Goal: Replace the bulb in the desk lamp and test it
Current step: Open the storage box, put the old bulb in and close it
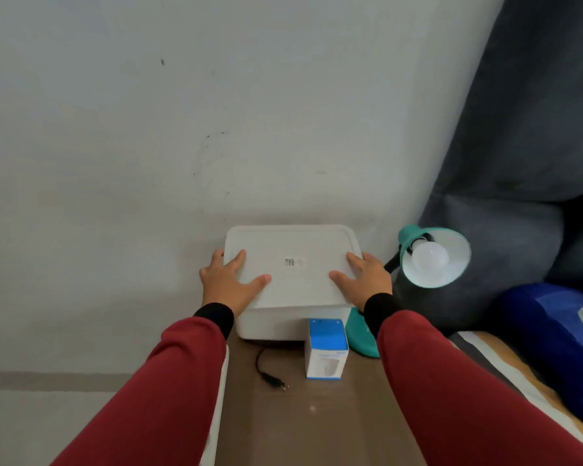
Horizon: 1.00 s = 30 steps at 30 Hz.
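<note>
A teal desk lamp [435,253] stands at the right of the brown table [317,428], its shade tipped toward me with a white bulb [429,257] in the socket. The lamp's black plug [275,381] lies loose on the table. A blue and white bulb carton [327,348] stands upright in front of a white plastic storage box [292,322]. My left hand [231,280] rests spread on the left side of the box's lid [293,264], some fingers past its edge. My right hand [366,280] lies flat on the lid's right side.
The box sits against a pale wall. A dark grey cushion [519,163] rises right behind the lamp. A blue pillow [559,338] and a striped bedcover [505,375] border the table on the right. Pale floor lies to the left.
</note>
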Tool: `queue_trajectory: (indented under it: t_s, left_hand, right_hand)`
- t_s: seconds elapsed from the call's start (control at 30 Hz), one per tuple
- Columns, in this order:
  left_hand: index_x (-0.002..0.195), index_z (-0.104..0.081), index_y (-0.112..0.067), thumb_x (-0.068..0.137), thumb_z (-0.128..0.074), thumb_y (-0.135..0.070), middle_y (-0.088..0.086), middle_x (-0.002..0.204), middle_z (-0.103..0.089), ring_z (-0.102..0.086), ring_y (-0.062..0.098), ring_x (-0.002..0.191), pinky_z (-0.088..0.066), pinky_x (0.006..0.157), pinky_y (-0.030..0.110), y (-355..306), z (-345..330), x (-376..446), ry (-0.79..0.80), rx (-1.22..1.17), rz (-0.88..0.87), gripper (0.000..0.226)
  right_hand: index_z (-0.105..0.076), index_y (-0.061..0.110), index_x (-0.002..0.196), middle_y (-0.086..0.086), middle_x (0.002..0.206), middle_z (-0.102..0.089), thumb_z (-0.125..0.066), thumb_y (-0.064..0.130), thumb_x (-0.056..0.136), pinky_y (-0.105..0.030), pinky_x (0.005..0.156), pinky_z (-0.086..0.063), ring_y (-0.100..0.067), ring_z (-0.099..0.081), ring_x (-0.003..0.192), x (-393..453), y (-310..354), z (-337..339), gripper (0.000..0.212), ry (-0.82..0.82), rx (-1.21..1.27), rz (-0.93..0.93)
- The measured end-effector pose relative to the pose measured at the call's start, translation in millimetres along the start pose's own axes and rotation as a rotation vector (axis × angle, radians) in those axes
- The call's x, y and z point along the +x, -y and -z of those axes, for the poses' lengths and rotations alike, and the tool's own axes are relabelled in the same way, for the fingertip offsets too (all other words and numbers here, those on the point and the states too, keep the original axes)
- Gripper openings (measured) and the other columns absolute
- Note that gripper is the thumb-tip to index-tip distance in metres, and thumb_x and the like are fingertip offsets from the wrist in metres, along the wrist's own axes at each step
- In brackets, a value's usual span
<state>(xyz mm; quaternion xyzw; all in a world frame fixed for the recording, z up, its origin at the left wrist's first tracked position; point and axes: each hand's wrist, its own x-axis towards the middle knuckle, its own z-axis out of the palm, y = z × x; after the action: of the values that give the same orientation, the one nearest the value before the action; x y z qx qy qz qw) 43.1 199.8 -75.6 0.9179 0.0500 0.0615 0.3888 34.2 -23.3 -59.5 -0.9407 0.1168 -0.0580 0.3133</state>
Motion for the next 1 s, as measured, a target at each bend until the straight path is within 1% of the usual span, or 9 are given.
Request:
queue_trajectory:
  t_s: [0.17, 0.3, 0.47, 0.7, 0.8, 0.87, 1.0]
  left_hand:
    - [0.146, -0.034, -0.023, 0.081, -0.062, -0.054, 0.003, 0.152, -0.024, -0.02, 0.032, 0.136, -0.022, 0.115, 0.036, -1, -17, 46, 0.04, 0.069, 0.008, 0.077]
    - [0.146, -0.032, -0.022, 0.081, -0.062, -0.055, 0.004, 0.154, -0.022, -0.017, 0.032, 0.139, -0.022, 0.116, 0.038, 6, -30, 63, 0.078, 0.076, 0.036, 0.079]
    - [0.145, -0.035, -0.02, 0.08, -0.062, -0.055, 0.001, 0.153, -0.026, -0.017, 0.03, 0.14, -0.023, 0.116, 0.039, 14, -38, 71, 0.087, 0.058, 0.061, 0.079]
    - [0.146, -0.035, -0.016, 0.083, -0.057, -0.057, 0.003, 0.147, -0.034, -0.017, 0.03, 0.139, -0.022, 0.115, 0.037, 14, -38, 71, 0.106, 0.11, 0.059, 0.078]
    - [0.148, -0.03, -0.019, 0.084, -0.053, -0.06, 0.006, 0.151, -0.031, -0.02, 0.03, 0.141, -0.021, 0.116, 0.036, 17, -38, 75, 0.15, 0.172, 0.071, 0.079]
    - [0.149, -0.025, -0.02, 0.086, -0.049, -0.061, 0.01, 0.152, -0.033, -0.025, 0.029, 0.142, -0.021, 0.116, 0.035, 19, -39, 74, 0.188, 0.222, 0.074, 0.08]
    - [0.15, -0.023, -0.021, 0.088, -0.048, -0.059, 0.011, 0.151, -0.036, -0.028, 0.028, 0.142, -0.02, 0.116, 0.032, 18, -39, 70, 0.191, 0.217, 0.071, 0.076]
  right_hand:
    - [-0.037, 0.016, 0.144, -0.01, 0.155, -0.026, -0.055, 0.047, 0.088, -0.034, 0.117, -0.018, -0.026, -0.024, 0.143, 42, -6, -17, 0.066, 0.031, -0.052, -0.04]
    - [-0.036, 0.017, 0.144, -0.011, 0.154, -0.027, -0.052, 0.05, 0.089, -0.036, 0.117, -0.019, -0.029, -0.025, 0.141, 59, -13, -31, 0.066, 0.063, -0.119, -0.059]
    - [-0.037, 0.016, 0.144, -0.012, 0.153, -0.03, -0.049, 0.053, 0.089, -0.035, 0.116, -0.019, -0.03, -0.025, 0.14, 65, -16, -38, 0.067, 0.086, -0.174, -0.062]
    - [-0.035, 0.015, 0.145, -0.014, 0.153, -0.03, -0.043, 0.055, 0.091, -0.035, 0.115, -0.019, -0.03, -0.026, 0.141, 67, -16, -38, 0.067, 0.116, -0.281, -0.034]
    - [-0.032, 0.016, 0.146, -0.015, 0.153, -0.029, -0.039, 0.055, 0.093, -0.036, 0.116, -0.019, -0.03, -0.024, 0.141, 67, -18, -41, 0.067, 0.142, -0.332, -0.031]
    - [-0.029, 0.016, 0.147, -0.015, 0.154, -0.026, -0.037, 0.055, 0.093, -0.036, 0.116, -0.019, -0.031, -0.023, 0.142, 66, -21, -46, 0.066, 0.163, -0.323, -0.037]
    - [-0.026, 0.016, 0.148, -0.017, 0.155, -0.021, -0.035, 0.053, 0.095, -0.037, 0.117, -0.019, -0.032, -0.022, 0.142, 70, -21, -46, 0.066, 0.194, -0.339, -0.032]
